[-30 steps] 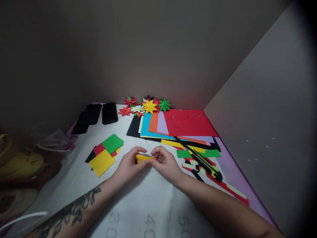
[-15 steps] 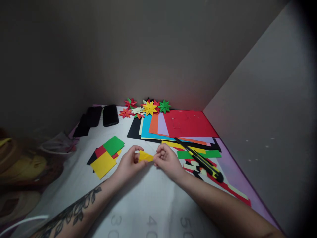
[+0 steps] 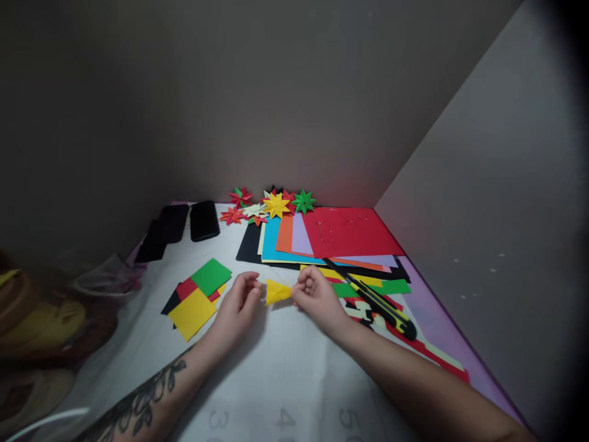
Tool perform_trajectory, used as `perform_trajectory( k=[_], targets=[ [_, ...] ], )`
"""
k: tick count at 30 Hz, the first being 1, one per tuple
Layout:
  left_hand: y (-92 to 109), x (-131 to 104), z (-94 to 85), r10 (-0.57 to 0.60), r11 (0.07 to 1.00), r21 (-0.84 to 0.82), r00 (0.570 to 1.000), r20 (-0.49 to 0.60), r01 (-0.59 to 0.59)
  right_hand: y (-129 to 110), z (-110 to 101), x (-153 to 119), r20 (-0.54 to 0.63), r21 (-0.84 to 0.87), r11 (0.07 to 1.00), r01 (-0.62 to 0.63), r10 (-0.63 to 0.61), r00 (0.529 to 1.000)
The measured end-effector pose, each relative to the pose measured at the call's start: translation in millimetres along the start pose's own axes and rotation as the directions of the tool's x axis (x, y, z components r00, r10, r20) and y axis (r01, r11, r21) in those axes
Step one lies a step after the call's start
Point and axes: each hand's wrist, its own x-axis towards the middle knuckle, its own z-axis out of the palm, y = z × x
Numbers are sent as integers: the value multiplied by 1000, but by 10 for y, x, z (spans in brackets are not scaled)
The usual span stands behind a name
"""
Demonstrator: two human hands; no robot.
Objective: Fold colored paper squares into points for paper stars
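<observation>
Pinched by one pointed end, a small folded piece of yellow paper [image 3: 277, 293] is held up by my right hand [image 3: 317, 299] over the white sheet. It tapers toward those fingertips and widens on the left. My left hand [image 3: 240, 302] is just beside its wide end, a small gap between them; its fingers are curved and apart, with nothing seen in them. Paper squares lie to the left of my left hand, among them a yellow square [image 3: 192, 312], a green square [image 3: 211, 276] and a red one [image 3: 186, 288].
A black and yellow utility knife [image 3: 384, 308] lies right of my right hand, over paper strips and scraps. Behind are stacked coloured sheets, red sheet [image 3: 354, 233] on top, and folded paper stars, including a yellow star [image 3: 277, 205]. A black phone [image 3: 205, 221] sits back left.
My left hand has let go of the yellow paper and drawn slightly left. My right hand has moved a little right with the paper, whose wide end now shows.
</observation>
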Motion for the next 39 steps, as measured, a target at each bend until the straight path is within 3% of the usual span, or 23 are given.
perform_trajectory(
  k=[5, 8, 11, 14, 17, 21, 27, 31, 39],
  targets=[
    [141, -70, 56, -45, 999, -20, 992, 119, 48, 9, 63, -106, 164, -120, 990, 69, -49, 985],
    [183, -86, 60, -125, 988, -70, 980, 152, 137, -2, 43, -96, 163, -87, 995, 55, -41, 986],
    [150, -65, 47, -179, 969, -146, 974, 136, 199, -13, -5, -32, 85, -51, 994, 92, -88, 993],
    [90, -29, 35, -209, 952, -213, 975, 75, 220, -23, -24, -16, 48, -136, 969, 206, -201, 978],
    [52, -11, 34, -213, 942, -264, 977, 15, 209, -20, 6, -84, 155, -245, 921, 302, -270, 950],
    [39, -23, 40, -220, 937, -275, 975, 19, 217, 17, 66, -166, 282, -236, 918, 319, -249, 926],
    [49, -37, 53, -277, 899, -328, 957, 85, 290, 50, 80, -123, 262, -250, 883, 398, -333, 906],
    [138, -53, 58, -273, 876, -367, 950, 154, 312, 44, 47, -104, 189, -226, 897, 380, -342, 920],
    [230, -117, -29, -105, 982, -141, 984, 141, 125, 96, -17, -61, 74, -116, 958, 263, -256, 964]
  ],
)
